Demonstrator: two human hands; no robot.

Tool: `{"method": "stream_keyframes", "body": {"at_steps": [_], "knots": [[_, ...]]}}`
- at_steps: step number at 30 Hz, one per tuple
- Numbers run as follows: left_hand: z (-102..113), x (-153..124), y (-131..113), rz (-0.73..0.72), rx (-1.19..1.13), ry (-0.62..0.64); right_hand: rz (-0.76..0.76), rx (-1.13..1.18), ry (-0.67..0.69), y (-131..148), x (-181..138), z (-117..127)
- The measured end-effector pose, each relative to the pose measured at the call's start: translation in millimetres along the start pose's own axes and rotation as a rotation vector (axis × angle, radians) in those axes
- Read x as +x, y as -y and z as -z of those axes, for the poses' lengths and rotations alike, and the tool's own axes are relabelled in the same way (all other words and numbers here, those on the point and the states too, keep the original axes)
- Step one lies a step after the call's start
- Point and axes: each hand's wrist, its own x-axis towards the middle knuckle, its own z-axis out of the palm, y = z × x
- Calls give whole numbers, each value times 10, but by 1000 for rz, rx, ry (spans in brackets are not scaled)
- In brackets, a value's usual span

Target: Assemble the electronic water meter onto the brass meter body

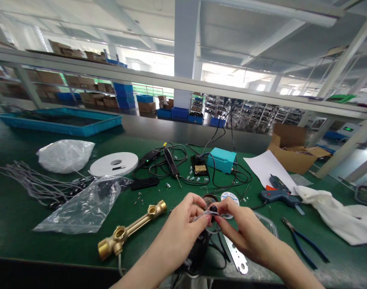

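Observation:
Near the front edge of the bench, my left hand (183,222) pinches a thin grey cable (212,231) looped between my fingers. My right hand (246,226) meets it from the other side, its thumb and fingers closed on the same cable beside a small black piece (213,208). My fingers partly hide how that piece joins the cable. Under my hands sits a dark object with black wires (198,251), largely covered. A flat silver metal strip with holes (239,259) lies by my right wrist. Left of my hands rests a brass pipe fitting (135,228) with two round openings.
Blue-handled pliers (306,243), a glue gun (279,194) and white cloth (336,212) lie right. Behind stand a teal box (222,159) and a soldering iron (170,160). Grey cables (35,182), a plastic bag (84,208) and a white reel (126,160) lie left.

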Motion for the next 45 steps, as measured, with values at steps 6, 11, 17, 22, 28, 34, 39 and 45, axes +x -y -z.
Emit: {"method": "stream_keyframes", "body": {"at_steps": [6, 11, 17, 22, 28, 34, 39, 45], "knots": [[-77, 4, 68, -335, 361, -228, -44, -3, -56, -38, 9, -37], [-133, 25, 201, -444, 516, -292, -28, 36, -139, -62, 53, -91], [-107, 31, 148, -238, 239, -253, -120, 345, -252, -25, 113, -196], [-88, 69, 153, -159, -97, -192, -337, 775, -83, 93, 182, -178], [-96, 64, 205, -308, -52, -264, -383, 870, -167, 102, 243, -171], [-107, 39, 242, -416, 99, -340, -320, 805, -330, 55, 251, -225], [-47, 72, 256, -269, -62, -319, -243, 757, -311, 68, 219, -209], [-37, 47, 256, -393, 117, -380, -269, 701, -304, 15, 216, -235]]}}
